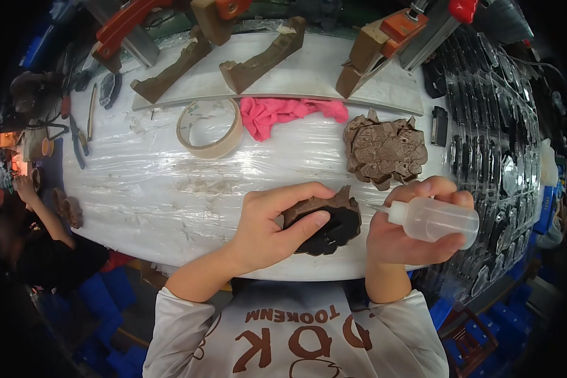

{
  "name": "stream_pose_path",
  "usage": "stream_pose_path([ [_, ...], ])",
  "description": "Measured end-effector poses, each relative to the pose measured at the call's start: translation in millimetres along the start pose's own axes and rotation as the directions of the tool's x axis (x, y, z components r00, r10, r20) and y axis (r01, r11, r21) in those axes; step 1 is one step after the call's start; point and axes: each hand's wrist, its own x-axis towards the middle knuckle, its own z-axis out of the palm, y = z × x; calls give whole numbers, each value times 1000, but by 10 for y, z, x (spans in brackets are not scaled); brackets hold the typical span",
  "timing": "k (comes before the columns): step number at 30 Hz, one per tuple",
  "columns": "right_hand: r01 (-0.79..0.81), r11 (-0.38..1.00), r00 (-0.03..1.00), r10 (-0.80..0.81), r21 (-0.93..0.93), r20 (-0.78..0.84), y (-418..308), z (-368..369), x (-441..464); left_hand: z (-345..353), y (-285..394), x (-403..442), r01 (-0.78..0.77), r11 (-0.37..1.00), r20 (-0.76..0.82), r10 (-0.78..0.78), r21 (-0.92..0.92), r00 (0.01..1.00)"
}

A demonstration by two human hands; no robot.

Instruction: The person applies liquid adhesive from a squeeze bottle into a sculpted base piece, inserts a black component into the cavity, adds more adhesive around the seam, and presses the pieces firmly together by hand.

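Observation:
My left hand [277, 220] is closed round a brown textured piece with a black inner face [337, 236], held tilted over the near edge of the table. In my right hand [390, 236] lies a translucent squeeze bottle [441, 222] with a white cap. Its thin nozzle points left toward the held piece, a small gap apart from it. Some clear liquid seems to show inside the bottle. A second brown textured piece [385, 150], shaped like rough scales or bark, rests on the table just beyond my right hand.
A tape roll [209, 129] and a pink cloth [283, 114] lie before a metal plate [384, 104] with brown blocks and orange clamps. Pliers [79, 142] are at left, a black lighter [439, 126] and clear trays [494, 138] at right. Another person's arm [47, 217] shows far left.

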Motion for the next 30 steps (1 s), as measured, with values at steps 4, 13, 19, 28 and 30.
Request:
stream_pose_path([
  [4, -83, 996, 987, 85, 13, -137, -23, -18, 36, 13, -70, -17, 103, 961, 6, -105, -258, 994],
  [13, -76, 948, 995, 51, -308, -88, -73, -48, 12, 44, -97, 20, -308, 928, -29, 320, 208, 947],
  [19, -50, 965, 996, 67, -258, 59, -53, -123, -22, 32, -66, 11, -280, 930, 6, 287, 239, 958],
  [28, -49, 961, 992, 78, -271, 95, -36, -104, 0, 22, -65, 16, -306, 918, 13, 313, 251, 950],
  [30, -53, 961, 991, 84, -273, 100, -35, -99, 5, 20, -69, 15, -309, 917, 16, 316, 253, 949],
])
